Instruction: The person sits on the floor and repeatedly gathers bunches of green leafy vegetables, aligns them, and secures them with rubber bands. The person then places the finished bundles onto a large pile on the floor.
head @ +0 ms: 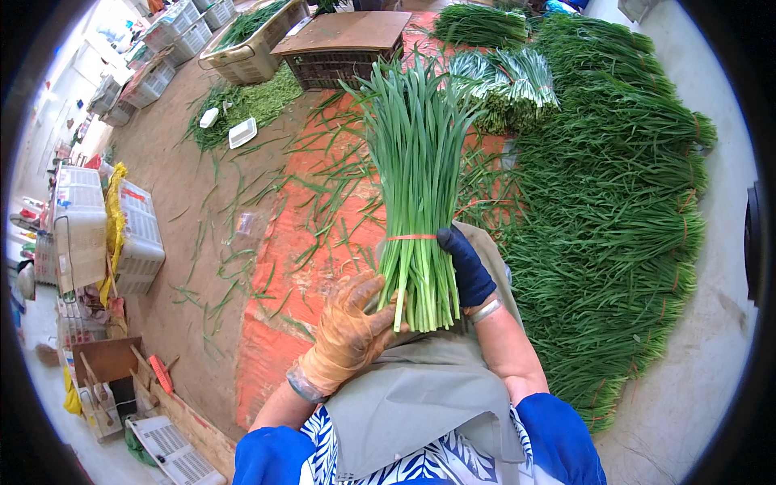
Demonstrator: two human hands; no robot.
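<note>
A bundle of garlic chives stands upright over my lap, leaf tips pointing away from me. An orange-red band circles it above the pale cut stem ends. My right hand, in a dark navy glove, grips the right side, its thumb beside the band; its other fingers are hidden behind the stems. Orange film-like glove material covers my left hand, which holds the lower left of the stems near their cut ends. A grey apron lies over my lap beneath the bundle.
Banded chive bundles form a long pile at my right. Loose leaves litter the orange sheet and brown floor. Ahead stand a board-topped crate and a beige tub. White plastic crates stand at left.
</note>
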